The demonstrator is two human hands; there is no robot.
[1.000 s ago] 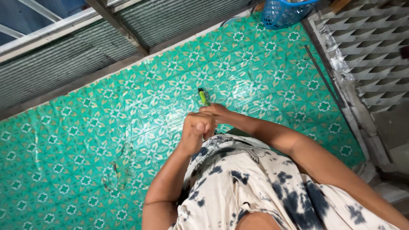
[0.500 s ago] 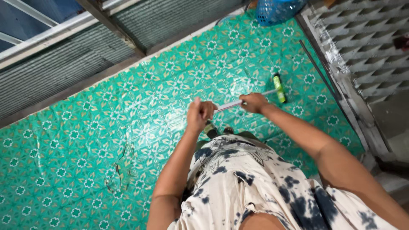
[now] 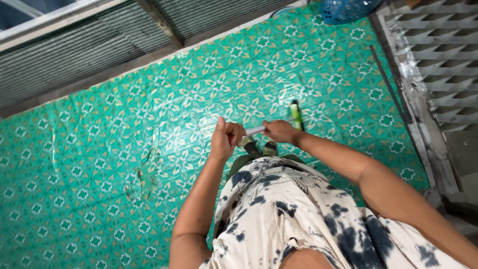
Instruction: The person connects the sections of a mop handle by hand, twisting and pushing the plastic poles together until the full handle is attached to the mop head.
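Green floor covering (image 3: 124,164) with repeating white flower-and-star pattern, glossy glare near centre, small torn patch at left, corrugated grey metal shutter (image 3: 99,45) along top edge, grey lattice grating (image 3: 443,55) at right, blue plastic basket (image 3: 346,10) in top corner.

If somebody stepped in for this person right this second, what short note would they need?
Left hand: closed on one end of a thin white strip, at waist height.
Right hand: closed on the strip's other end and on a green tool that sticks up past the fist; what kind of tool is too small to tell.
The strip is stretched nearly level between the two hands, above the green patterned floor.
A blue basket sits at the far edge of the floor, out of hand.
Done: strip drawn out between both hands.
Left: nothing cut or fastened that can be seen.
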